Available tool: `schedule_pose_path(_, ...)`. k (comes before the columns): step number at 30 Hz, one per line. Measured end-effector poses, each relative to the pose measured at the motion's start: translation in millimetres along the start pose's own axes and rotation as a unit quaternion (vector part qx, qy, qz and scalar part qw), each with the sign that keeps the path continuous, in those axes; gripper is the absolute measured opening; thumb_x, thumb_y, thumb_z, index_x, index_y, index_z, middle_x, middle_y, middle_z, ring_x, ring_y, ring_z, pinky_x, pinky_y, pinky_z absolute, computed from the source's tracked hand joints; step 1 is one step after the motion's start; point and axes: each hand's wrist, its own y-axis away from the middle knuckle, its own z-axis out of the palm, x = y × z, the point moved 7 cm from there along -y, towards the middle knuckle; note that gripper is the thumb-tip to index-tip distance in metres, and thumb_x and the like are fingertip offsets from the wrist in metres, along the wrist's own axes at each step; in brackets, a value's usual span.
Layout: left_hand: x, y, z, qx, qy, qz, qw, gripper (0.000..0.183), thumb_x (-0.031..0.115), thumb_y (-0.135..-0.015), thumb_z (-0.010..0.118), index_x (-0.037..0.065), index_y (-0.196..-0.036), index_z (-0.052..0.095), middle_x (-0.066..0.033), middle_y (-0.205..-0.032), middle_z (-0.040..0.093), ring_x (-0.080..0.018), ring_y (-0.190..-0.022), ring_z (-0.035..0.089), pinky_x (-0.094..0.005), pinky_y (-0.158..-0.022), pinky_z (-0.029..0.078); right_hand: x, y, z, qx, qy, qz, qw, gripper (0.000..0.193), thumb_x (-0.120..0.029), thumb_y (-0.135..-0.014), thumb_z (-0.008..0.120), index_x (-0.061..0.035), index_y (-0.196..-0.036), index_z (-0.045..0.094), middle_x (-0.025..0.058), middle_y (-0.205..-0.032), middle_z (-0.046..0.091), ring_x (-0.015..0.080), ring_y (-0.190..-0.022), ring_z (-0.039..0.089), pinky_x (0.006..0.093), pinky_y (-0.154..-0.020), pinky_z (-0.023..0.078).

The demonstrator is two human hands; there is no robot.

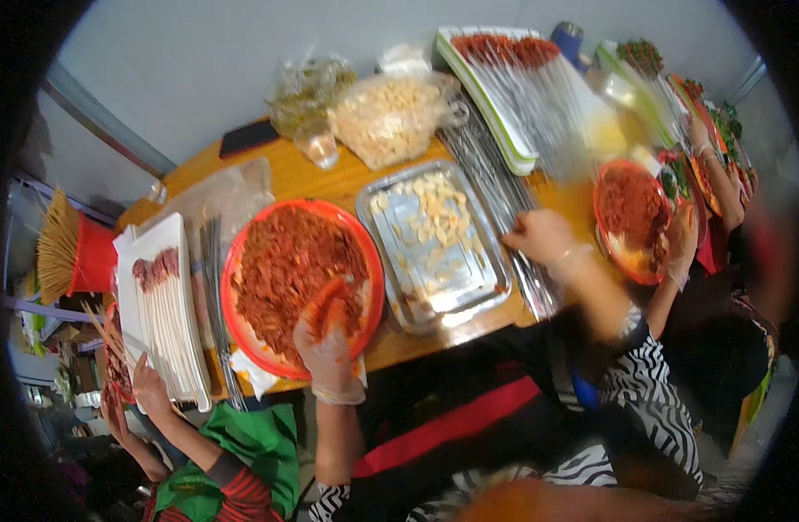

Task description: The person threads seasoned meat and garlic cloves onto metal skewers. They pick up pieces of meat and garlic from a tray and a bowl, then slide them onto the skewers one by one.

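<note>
My left hand (324, 339), in a clear plastic glove smeared red, is over the near right part of a red bowl (375, 326) heaped with red marinated meat pieces (295, 261). Its fingers are curled together at the meat. Farther right, my right hand (543, 237) pinches at a long bundle of metal skewers (491, 178); which skewers it grips is partly hidden by the fingers. Between my hands sits a steel tray (417, 309) with pale, cut pieces (438, 209) spread in it.
A bag of pale pieces (386, 117), a plastic cup (317, 143) and a black phone (249, 137) lie behind. A white tray (491, 130) holds loaded skewers. At left, a co-worker's hands are by another white tray (160, 322); at right, a co-worker's gloved hand (680, 239) touches a second red bowl (630, 261).
</note>
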Motion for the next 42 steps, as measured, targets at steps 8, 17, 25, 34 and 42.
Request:
schedule_pose_path(8,-9,3,-4,0.034,0.013,-0.013,0.999,0.028,0.006,-0.084,0.054,-0.006,-0.109,0.060,-0.0133,-0.106,0.063,-0.0202,-0.099,0.059,-0.0301,-0.089,0.045,9,-14,14,-0.025,-0.057,-0.005,0.998,0.028,-0.029,-0.074,0.065,-0.0024,-0.080,0.066,0.0205,-0.077,0.064,0.0357,-0.077,0.062,0.0409,-0.072,0.049)
schedule_pose_path(17,-10,4,-32,0.097,0.024,0.009,0.995,0.021,-0.003,-0.084,0.055,-0.004,-0.104,0.062,-0.0093,-0.101,0.065,-0.0171,-0.094,0.060,-0.0279,-0.085,0.046,12,-10,21,0.000,-0.216,-0.052,0.975,0.020,-0.018,-0.068,0.062,0.0010,-0.068,0.056,0.0186,-0.060,0.054,0.0292,-0.056,0.056,0.0378,-0.056,0.045)
schedule_pose_path(25,-2,5,-63,0.161,0.076,-0.031,0.984,0.021,0.000,-0.087,0.052,-0.003,-0.106,0.062,-0.0122,-0.102,0.064,-0.0183,-0.094,0.061,-0.0293,-0.086,0.047,15,-6,11,0.043,-0.187,-0.050,0.980,0.016,-0.013,-0.068,0.062,0.0024,-0.071,0.058,0.0203,-0.064,0.059,0.0311,-0.060,0.061,0.0368,-0.057,0.046)
schedule_pose_path(34,-3,4,-80,0.146,0.060,0.038,0.987,0.024,0.008,-0.087,0.056,-0.004,-0.107,0.059,-0.0175,-0.104,0.064,-0.0268,-0.095,0.064,-0.0369,-0.085,0.052,8,19,-12,0.101,-0.111,-0.051,0.987,0.016,-0.016,-0.071,0.060,-0.0010,-0.073,0.061,0.0204,-0.066,0.060,0.0346,-0.064,0.062,0.0413,-0.060,0.048)
schedule_pose_path(42,-10,19,-14,0.111,0.130,-0.060,0.983,0.025,0.001,-0.084,0.055,0.000,-0.108,0.061,-0.0101,-0.103,0.063,-0.0190,-0.095,0.060,-0.0313,-0.084,0.049,-1,85,-34,0.168,-0.120,-0.054,0.977,0.011,-0.010,-0.072,0.060,-0.0001,-0.072,0.056,0.0190,-0.063,0.059,0.0348,-0.058,0.059,0.0406,-0.055,0.047)
